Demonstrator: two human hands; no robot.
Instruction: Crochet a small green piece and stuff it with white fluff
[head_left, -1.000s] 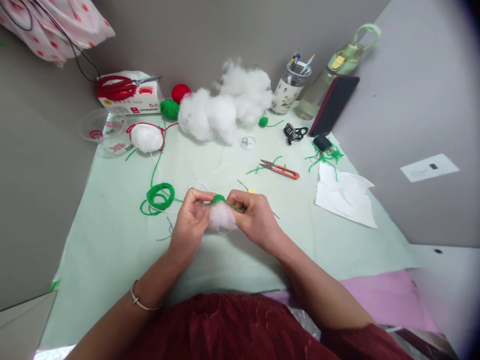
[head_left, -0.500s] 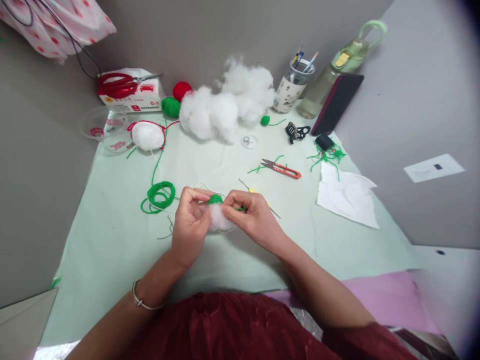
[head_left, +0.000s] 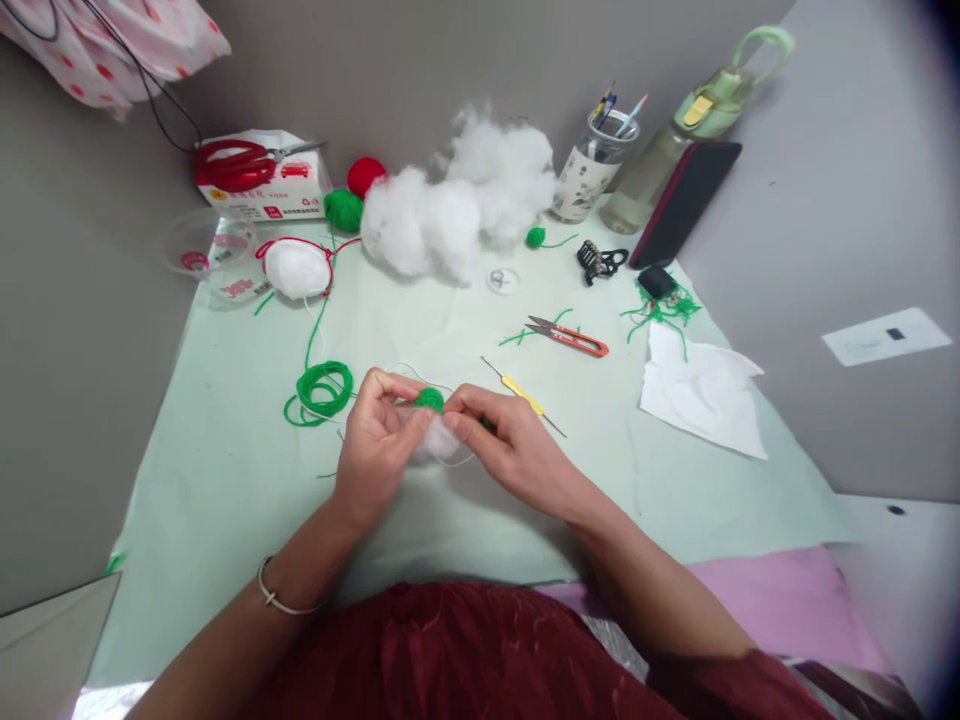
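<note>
My left hand (head_left: 379, 435) is closed on a small green crocheted piece (head_left: 430, 400), fingers behind it and thumb in front. White stuffing (head_left: 435, 440) bulges out below the piece, between both thumbs. My right hand (head_left: 499, 430) pinches the right side of the piece and the stuffing, and a bit of green shows under its fingers. A thin white yarn loops behind and below the hands. Left of them lies a coil of green yarn (head_left: 324, 389). A yellow-handled crochet hook (head_left: 523, 394) rests just beyond my right hand.
Orange thread snips (head_left: 568, 337) lie past the hook. At the back are a big heap of stuffing (head_left: 420, 225), yarn balls (head_left: 343, 210), a white yarn ball (head_left: 298, 268), a pen cup (head_left: 589, 175), a bottle (head_left: 660, 170) and a phone (head_left: 684, 205). White paper (head_left: 701, 390) lies at right.
Both thumbs have pressed in closer at the green piece, and less white stuffing shows between them. The view has shifted slightly.
</note>
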